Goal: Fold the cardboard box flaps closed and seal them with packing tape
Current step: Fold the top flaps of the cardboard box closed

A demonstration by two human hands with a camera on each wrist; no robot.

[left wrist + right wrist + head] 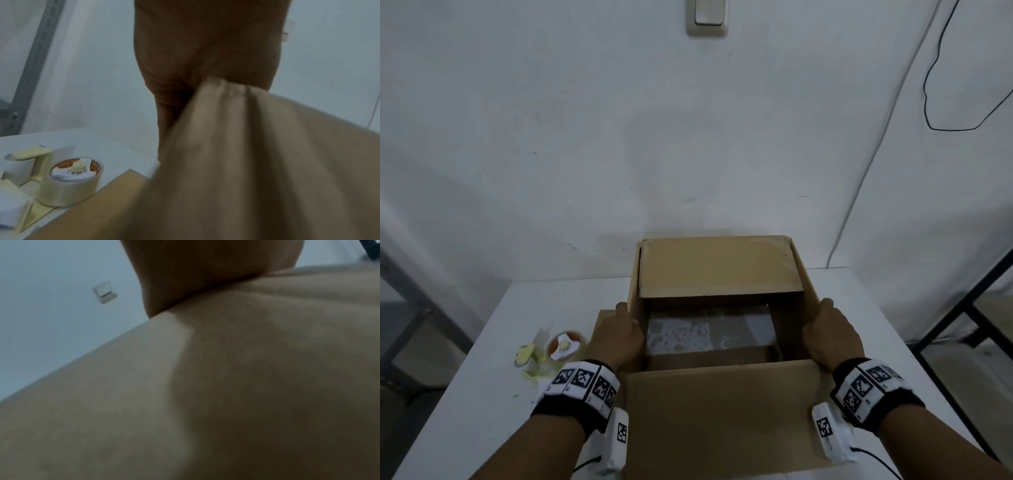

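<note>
A brown cardboard box (722, 411) stands open on the white table (482, 394). Its far flap (719, 267) is folded inward and its near flap lies toward me. My left hand (616, 335) holds the upright left side flap (632, 291), fingers outside and thumb over the edge. In the left wrist view the palm of that left hand (205, 48) lies against the left side flap (246, 146). My right hand (832, 332) holds the right side flap (808, 284) the same way. In the right wrist view the right hand (205, 264) lies on the right side flap (205, 386). A tape dispenser (558, 349) with a clear roll (72, 181) lies left of the box.
A flat piece of cardboard (602, 318) lies on the table under my left hand, beside the dispenser. The white wall stands just behind the box, with a light switch (707, 17) and hanging cables (928, 85). A metal frame (962, 308) stands right of the table.
</note>
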